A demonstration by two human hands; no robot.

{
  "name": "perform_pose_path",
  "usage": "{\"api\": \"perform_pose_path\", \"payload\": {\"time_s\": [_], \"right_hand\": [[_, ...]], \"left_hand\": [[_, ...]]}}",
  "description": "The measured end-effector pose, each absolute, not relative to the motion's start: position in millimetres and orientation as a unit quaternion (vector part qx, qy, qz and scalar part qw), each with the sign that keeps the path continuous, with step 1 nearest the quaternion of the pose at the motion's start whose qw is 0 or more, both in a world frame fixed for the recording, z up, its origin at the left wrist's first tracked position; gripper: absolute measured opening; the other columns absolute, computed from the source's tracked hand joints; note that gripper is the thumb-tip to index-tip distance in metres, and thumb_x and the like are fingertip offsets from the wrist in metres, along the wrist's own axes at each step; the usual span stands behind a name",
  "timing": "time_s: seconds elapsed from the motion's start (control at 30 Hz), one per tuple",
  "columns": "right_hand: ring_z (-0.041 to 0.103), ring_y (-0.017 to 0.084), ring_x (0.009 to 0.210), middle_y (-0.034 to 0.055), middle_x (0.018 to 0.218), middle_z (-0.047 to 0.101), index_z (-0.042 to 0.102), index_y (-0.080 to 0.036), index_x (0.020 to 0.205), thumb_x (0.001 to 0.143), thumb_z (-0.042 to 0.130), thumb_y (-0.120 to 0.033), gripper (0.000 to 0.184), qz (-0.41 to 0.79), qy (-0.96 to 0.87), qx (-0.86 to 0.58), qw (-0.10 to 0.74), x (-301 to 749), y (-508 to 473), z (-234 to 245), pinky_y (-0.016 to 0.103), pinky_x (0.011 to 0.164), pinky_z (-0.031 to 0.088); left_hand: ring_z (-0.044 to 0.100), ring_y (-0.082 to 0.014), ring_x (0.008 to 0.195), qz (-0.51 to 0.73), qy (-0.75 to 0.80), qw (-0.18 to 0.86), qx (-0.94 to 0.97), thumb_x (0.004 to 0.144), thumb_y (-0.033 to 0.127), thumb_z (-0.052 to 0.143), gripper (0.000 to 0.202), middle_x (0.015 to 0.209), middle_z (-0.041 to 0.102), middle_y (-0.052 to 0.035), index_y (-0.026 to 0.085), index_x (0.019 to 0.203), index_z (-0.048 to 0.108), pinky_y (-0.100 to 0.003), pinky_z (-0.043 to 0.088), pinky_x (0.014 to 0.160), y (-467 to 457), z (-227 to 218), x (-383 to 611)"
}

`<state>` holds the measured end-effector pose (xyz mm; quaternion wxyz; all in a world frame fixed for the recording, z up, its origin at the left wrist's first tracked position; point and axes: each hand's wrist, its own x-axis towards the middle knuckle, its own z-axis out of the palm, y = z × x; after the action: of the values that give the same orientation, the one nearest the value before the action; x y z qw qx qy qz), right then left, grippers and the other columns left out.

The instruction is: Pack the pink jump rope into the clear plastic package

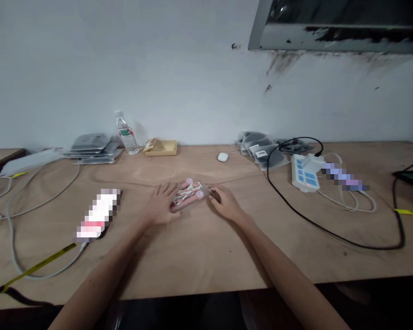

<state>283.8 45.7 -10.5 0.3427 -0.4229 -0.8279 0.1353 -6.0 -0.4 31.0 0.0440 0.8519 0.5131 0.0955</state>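
Note:
A small pink packet (189,193) in clear plastic, with white and brown pieces showing on it, lies on the wooden table in front of me. My left hand (162,204) rests over its left end, fingers stretched out and the thumb along the near side. At the opposite end, my right hand (224,201) has thumb and fingertips pinched together on the clear plastic edge. What exactly the pieces inside are is too small to make out.
Behind the packet are a shallow yellow box (165,148), a water bottle (126,135) and a white case (222,157). Bagged dark items (92,146) sit back left. A phone (98,215) lies left; a power strip (304,174) and black cable (316,225) lie right.

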Motion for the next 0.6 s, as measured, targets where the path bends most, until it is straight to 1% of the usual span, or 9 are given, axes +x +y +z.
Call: {"api": "perform_pose_path", "payload": {"time_s": [0.1,0.2,0.3,0.4,0.47,0.6], "right_hand": [[0.063,0.028,0.114,0.012,0.122,0.069,0.068,-0.022,0.112,0.092,0.054,-0.026,0.024,0.137,-0.838,-0.408,0.337,283,43,-10,0.046,0.1,0.049],[0.063,0.029,0.117,0.0122,0.128,0.067,0.068,-0.023,0.12,0.094,0.053,-0.03,0.031,0.134,-0.841,-0.41,0.326,282,40,-8,0.047,0.102,0.049],[0.058,0.03,0.126,0.0136,0.139,0.062,0.058,-0.021,0.137,0.095,0.054,-0.034,0.044,0.129,-0.851,-0.407,0.307,282,37,-5,0.049,0.107,0.046],[0.054,0.031,0.132,0.0148,0.147,0.055,0.045,-0.02,0.15,0.096,0.055,-0.038,0.057,0.123,-0.864,-0.394,0.287,282,36,-3,0.05,0.111,0.043],[0.052,0.032,0.134,0.0162,0.149,0.053,0.042,-0.019,0.152,0.095,0.057,-0.043,0.063,0.117,-0.868,-0.394,0.278,282,36,-4,0.051,0.111,0.042],[0.047,0.036,0.139,0.0195,0.152,0.047,0.036,-0.017,0.154,0.089,0.064,-0.056,0.081,0.107,-0.869,-0.407,0.262,284,36,-7,0.055,0.114,0.039]], "left_hand": [[0.023,-0.0437,0.151,0.079,0.514,0.027,0.854,0.081,0.043,0.062,0.083,0.162,0.032,-0.0185,0.019,0.155,0.033,-0.066,0.014,0.119,-1,27,-6],[0.026,-0.0427,0.15,0.089,0.507,-0.001,0.857,0.083,0.043,0.061,0.078,0.161,0.035,-0.0197,0.018,0.153,0.035,-0.063,0.018,0.119,-5,21,2],[0.026,-0.0416,0.15,0.099,0.511,-0.019,0.854,0.086,0.044,0.059,0.078,0.16,0.034,-0.0223,0.013,0.152,0.035,-0.06,0.018,0.12,-8,18,8],[0.024,-0.0408,0.151,0.103,0.498,-0.013,0.861,0.091,0.053,0.055,0.079,0.16,0.033,-0.0235,0.01,0.154,0.032,-0.059,0.016,0.121,-6,18,8],[0.023,-0.0387,0.152,0.109,0.477,0.002,0.872,0.093,0.056,0.051,0.079,0.161,0.033,-0.0215,0.012,0.155,0.031,-0.058,0.017,0.122,-2,19,2],[0.022,-0.0335,0.153,0.129,0.42,0.042,0.897,0.095,0.053,0.052,0.075,0.163,0.033,-0.0159,0.018,0.157,0.03,-0.055,0.017,0.123,7,21,-13]]}}
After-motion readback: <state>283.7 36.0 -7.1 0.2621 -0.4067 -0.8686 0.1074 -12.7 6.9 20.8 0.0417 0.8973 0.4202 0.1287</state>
